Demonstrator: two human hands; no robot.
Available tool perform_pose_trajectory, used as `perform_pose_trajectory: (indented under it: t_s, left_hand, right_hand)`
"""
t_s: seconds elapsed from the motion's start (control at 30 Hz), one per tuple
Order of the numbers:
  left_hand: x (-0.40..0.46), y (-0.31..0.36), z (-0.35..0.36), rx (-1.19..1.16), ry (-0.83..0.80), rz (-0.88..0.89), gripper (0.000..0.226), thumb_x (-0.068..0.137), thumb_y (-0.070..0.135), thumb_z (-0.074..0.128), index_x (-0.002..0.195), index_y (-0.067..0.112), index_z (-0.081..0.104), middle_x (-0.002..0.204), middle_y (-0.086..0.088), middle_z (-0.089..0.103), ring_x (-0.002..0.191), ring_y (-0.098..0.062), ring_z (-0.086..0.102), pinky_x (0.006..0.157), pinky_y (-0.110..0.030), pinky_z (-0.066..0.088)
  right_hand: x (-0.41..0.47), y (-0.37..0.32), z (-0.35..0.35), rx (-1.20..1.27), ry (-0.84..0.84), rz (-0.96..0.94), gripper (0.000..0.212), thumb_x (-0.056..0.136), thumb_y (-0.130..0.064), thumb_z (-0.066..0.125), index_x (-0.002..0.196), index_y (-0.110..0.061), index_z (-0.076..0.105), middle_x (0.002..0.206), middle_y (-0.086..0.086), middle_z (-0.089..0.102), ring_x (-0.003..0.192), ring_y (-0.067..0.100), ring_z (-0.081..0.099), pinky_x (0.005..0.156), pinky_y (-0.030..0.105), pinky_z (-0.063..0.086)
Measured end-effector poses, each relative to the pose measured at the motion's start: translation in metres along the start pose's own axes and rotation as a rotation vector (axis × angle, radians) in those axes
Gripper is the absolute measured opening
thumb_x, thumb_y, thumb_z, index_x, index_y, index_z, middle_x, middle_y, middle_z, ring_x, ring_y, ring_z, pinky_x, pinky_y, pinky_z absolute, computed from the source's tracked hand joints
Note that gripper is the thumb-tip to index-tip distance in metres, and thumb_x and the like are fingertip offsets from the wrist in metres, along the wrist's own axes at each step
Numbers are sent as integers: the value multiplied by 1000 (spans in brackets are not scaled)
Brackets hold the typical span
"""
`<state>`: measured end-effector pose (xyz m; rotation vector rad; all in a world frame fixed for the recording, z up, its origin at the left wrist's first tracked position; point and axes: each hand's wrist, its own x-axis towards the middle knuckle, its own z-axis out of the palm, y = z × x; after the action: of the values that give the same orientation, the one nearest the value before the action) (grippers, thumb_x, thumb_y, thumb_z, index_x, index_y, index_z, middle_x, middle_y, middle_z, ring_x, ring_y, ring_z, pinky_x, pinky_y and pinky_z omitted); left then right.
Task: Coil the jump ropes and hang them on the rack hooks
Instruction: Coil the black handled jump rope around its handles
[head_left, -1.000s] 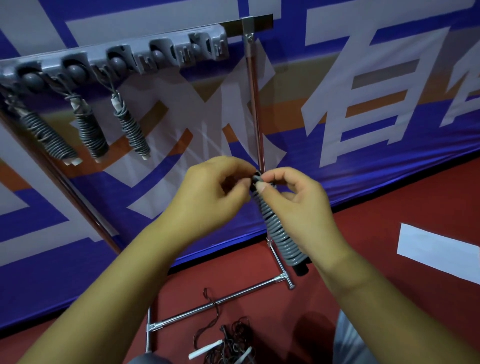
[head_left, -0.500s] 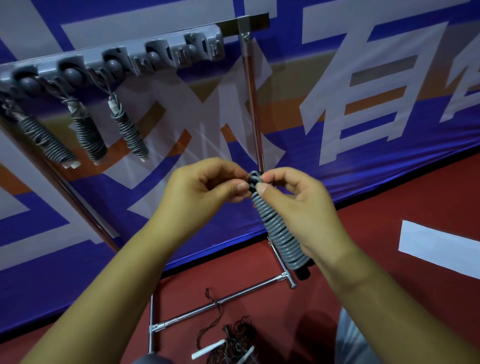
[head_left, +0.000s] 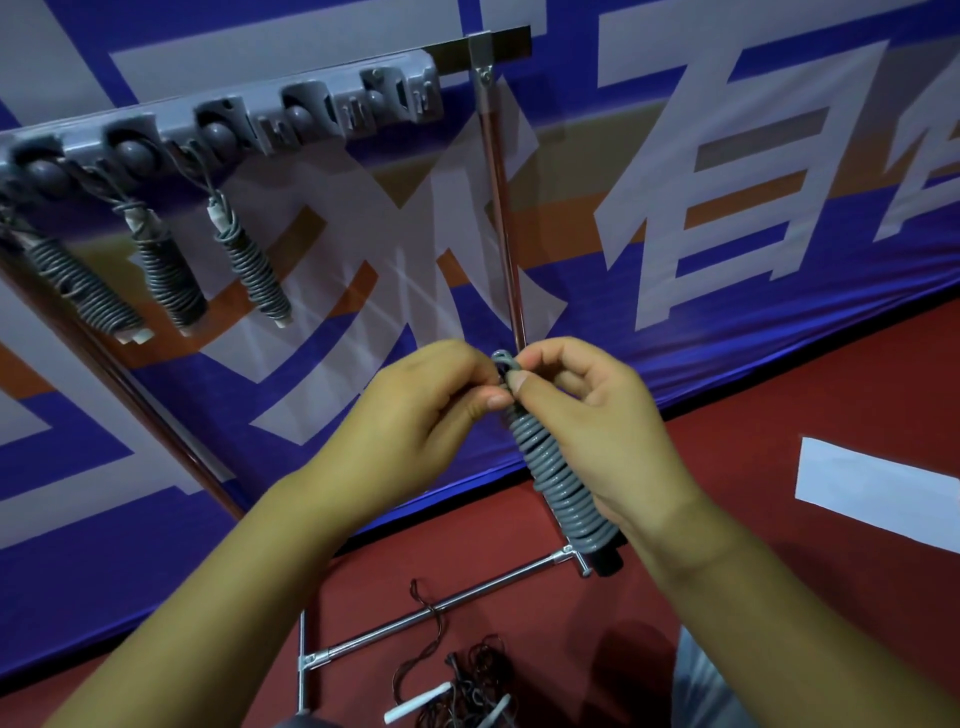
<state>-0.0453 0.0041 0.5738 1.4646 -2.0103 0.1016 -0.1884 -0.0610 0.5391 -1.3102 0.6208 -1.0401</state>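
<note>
Both hands, our left hand (head_left: 415, 410) and right hand (head_left: 597, 431), pinch the coiled jump rope's (head_left: 563, 478) top loop, below the rack (head_left: 291, 119) at eleven o'clock. If our grip slackens, the coils may spring loose.

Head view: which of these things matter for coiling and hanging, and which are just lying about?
Job:
coiled rope, held by both hands
hook rack
three hung ropes
dark uncoiled ropes on floor

Lying about:
blue banner
white sheet

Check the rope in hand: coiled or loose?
Coiled. The rope is wound in tight grey turns; both hands, left hand and right hand, pinch its top loop.
</note>
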Motion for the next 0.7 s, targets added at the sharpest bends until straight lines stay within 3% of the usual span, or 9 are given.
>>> perform_pose_trajectory:
  t_s: [0.13, 0.23, 0.4, 0.47, 0.63, 0.7]
  left_hand:
    - [-7, -3, -3, -183, -128, -109, 4, 93, 20, 55, 92, 20, 58, 80, 8, 58, 70, -4, 64, 65, -10, 47]
    - [-9, -1, -4, -284, -108, -195, 10, 89, 5, 62, 88, 15, 59, 72, 2, 65, 65, -4, 67, 63, -13, 51]
    - [-14, 1, 4, -376, -54, -274, 28, 86, 22, 66, 102, 33, 46, 79, 3, 64, 61, -11, 68, 62, -36, 57]
    - [-16, 1, 6, -363, -58, -259, 29, 85, 25, 62, 107, 35, 45, 79, 5, 62, 59, -12, 67, 60, -37, 56]
    - [-12, 0, 0, -420, -131, -326, 18, 85, 28, 66, 93, 25, 51, 69, 3, 64, 54, -15, 64, 55, -32, 54]
    - [-11, 0, -3, -438, -183, -343, 18, 81, 23, 67, 89, 21, 51, 69, 0, 63, 51, -16, 63, 53, -28, 53]
  right_hand:
    - [0, 2, -5, -85, -9, -8, 13, 85, -10, 67, 80, -22, 66, 86, 1, 70, 79, 11, 65, 72, 27, 53]
    - [-2, 2, -6, -104, -57, 0, 12, 85, -11, 67, 81, -22, 66, 84, -2, 70, 77, 10, 65, 71, 24, 53]
    - [-2, 2, -8, -200, -133, -49, 15, 87, -13, 67, 82, -28, 66, 87, -7, 69, 91, 11, 66, 85, 30, 53]
    - [-3, 1, -10, -240, -153, -64, 16, 88, -16, 66, 81, -30, 67, 87, -10, 69, 92, 14, 65, 90, 36, 52]
    - [-6, -1, -12, -254, -214, -58, 16, 89, -16, 64, 80, -29, 68, 87, -3, 68, 91, 35, 62, 87, 46, 52]
    - [-6, -2, -14, -253, -265, -35, 15, 90, -14, 64, 81, -26, 68, 84, -2, 68, 82, 30, 63, 81, 42, 54]
